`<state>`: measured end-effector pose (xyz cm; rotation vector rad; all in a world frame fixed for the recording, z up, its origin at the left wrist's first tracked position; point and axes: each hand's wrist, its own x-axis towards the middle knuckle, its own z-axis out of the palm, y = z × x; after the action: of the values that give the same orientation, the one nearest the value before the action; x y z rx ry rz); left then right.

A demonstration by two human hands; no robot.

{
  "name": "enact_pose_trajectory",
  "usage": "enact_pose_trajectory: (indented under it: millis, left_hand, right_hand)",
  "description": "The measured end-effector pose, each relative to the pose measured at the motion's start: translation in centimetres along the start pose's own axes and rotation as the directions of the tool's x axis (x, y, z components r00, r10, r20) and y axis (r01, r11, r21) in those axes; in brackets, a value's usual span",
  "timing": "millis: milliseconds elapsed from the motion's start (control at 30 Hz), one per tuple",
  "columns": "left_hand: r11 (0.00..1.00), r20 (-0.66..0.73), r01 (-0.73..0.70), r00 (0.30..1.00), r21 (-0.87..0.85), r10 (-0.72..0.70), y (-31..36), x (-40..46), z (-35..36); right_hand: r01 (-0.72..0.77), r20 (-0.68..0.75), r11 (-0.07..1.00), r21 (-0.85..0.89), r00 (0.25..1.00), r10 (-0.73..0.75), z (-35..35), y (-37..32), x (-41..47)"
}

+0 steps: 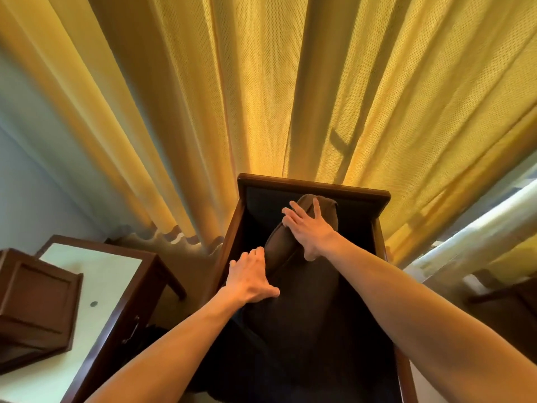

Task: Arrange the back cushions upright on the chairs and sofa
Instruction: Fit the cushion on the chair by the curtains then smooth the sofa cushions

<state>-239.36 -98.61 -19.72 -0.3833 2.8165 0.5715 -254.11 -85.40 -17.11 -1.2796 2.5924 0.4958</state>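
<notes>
A dark brown back cushion (283, 248) leans tilted inside a wooden-framed armchair (313, 189), its top end resting near the dark backrest. My right hand (308, 229) lies flat on the cushion's upper part, fingers spread. My left hand (251, 279) presses on the cushion's lower left edge, fingers curled over it. The seat below is dark and hard to make out.
A wooden side table with a pale top (96, 274) stands left of the chair, a brown wooden box (35, 301) on it. Yellow curtains (261, 82) hang right behind the chair. Another piece of furniture (505, 298) sits at the right.
</notes>
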Motion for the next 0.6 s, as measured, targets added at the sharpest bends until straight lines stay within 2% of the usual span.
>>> enact_pose_trajectory:
  millis: [100, 200, 267, 400, 533, 600]
  left_hand:
    - [0.997, 0.023, -0.052, 0.998, 0.058, 0.05, 0.4, 0.0, -0.4]
    - [0.988, 0.062, -0.113, 0.992, 0.104, 0.107, 1.3, 0.1, -0.8]
    - [0.982, 0.079, -0.15, 0.987, 0.117, 0.141, 1.7, 0.0, -1.2]
    - [0.971, 0.069, -0.207, 0.977, 0.12, 0.2, 2.7, -0.1, -2.8]
    - [0.941, 0.107, -0.272, 0.961, 0.202, 0.255, 3.9, 0.0, -5.9]
    - [0.916, 0.118, -0.311, 0.95, 0.254, 0.29, 5.0, 0.1, -7.9]
  right_hand:
    - [0.021, 0.019, 0.99, 0.137, 1.0, -0.024, 0.7, 1.4, -1.1]
    - [0.039, 0.031, 0.999, 0.032, 0.999, -0.04, 0.3, 2.4, -2.0]
    - [0.073, 0.053, 0.997, 0.02, 0.996, -0.074, 0.5, 3.2, -2.4]
    - [0.028, 0.118, 0.955, 0.295, 0.991, -0.065, 1.9, 4.6, -4.6]
    - [-0.015, 0.144, 0.891, 0.454, 0.988, -0.056, 1.4, 5.4, -6.1]
    - [-0.033, 0.113, 0.837, 0.546, 0.993, -0.035, 1.5, 5.8, -6.9]
